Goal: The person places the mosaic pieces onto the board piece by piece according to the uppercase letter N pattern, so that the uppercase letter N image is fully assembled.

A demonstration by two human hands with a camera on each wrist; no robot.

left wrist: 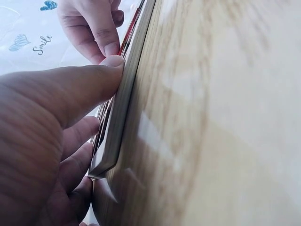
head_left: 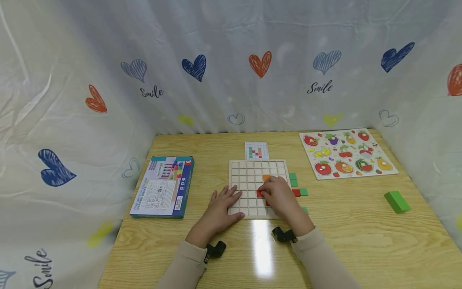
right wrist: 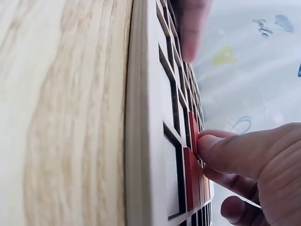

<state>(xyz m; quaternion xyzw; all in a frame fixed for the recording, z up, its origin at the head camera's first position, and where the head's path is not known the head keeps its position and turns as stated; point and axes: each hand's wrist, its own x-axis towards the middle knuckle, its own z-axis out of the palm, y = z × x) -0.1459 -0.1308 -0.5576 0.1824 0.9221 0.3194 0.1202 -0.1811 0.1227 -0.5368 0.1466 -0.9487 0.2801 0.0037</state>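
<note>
A wooden grid board (head_left: 242, 171) lies flat in front of me. My left hand (head_left: 221, 209) rests on its left side with fingers spread; the thumb lies at the near edge in the left wrist view. My right hand (head_left: 279, 196) pinches a red square tile (right wrist: 194, 134) between thumb and finger, low over the grid's cells. A second red tile (right wrist: 191, 179) sits in the grid nearer the front edge. An orange tile (head_left: 266, 177) shows beyond the right hand, which hides part of the board.
A small pattern card (head_left: 256, 150) lies behind the board. Green tiles (head_left: 293, 179) and a red tile (head_left: 296, 193) lie along its right side. A boxed set (head_left: 162, 188) is at left, a fruit puzzle (head_left: 346, 154) and green block (head_left: 397, 201) at right.
</note>
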